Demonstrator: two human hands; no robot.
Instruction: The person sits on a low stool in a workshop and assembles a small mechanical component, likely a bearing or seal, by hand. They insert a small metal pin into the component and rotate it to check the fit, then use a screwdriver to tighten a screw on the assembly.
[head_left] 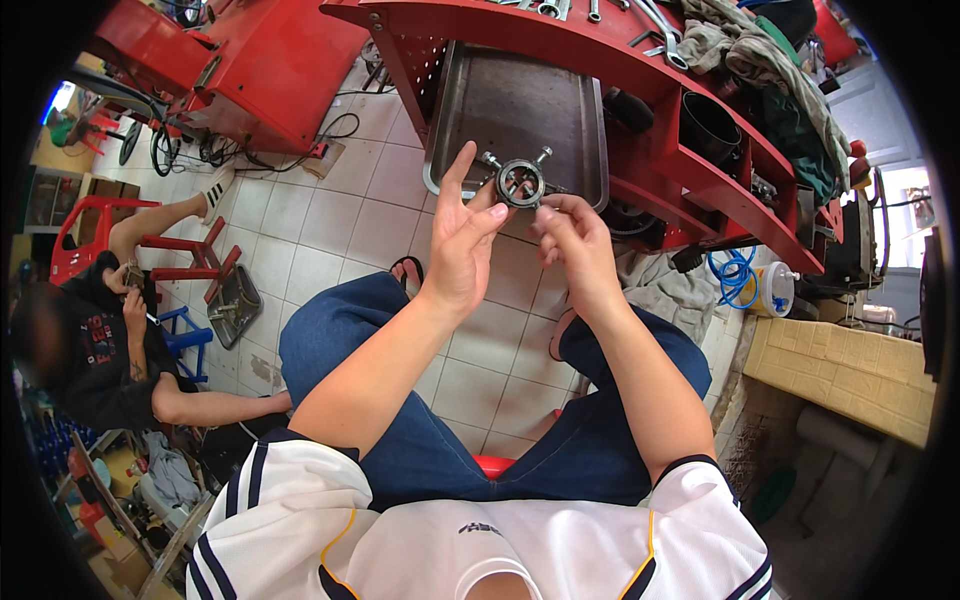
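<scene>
A dark metal ring with bolts [520, 183] is held up in front of me, above the floor and the near end of a metal tray. Two bolts stick out from its far side, and its middle is an opening with parts showing through. My left hand [462, 250] grips the ring's left side, with the thumb at its lower left edge and the index finger stretched upward. The fingers behind the ring are partly hidden. My right hand [578, 245] is closed, thumb and fingers pinched at the ring's lower right edge. Its fingertips are slightly blurred.
The grey metal tray [520, 100] lies under a red workbench [500, 28] that carries wrenches [665, 45] and rags [745, 50]. A seated person [95, 330] works at my left, near a red stool [195, 255]. Blue hose [735, 278] hangs by a bucket at right.
</scene>
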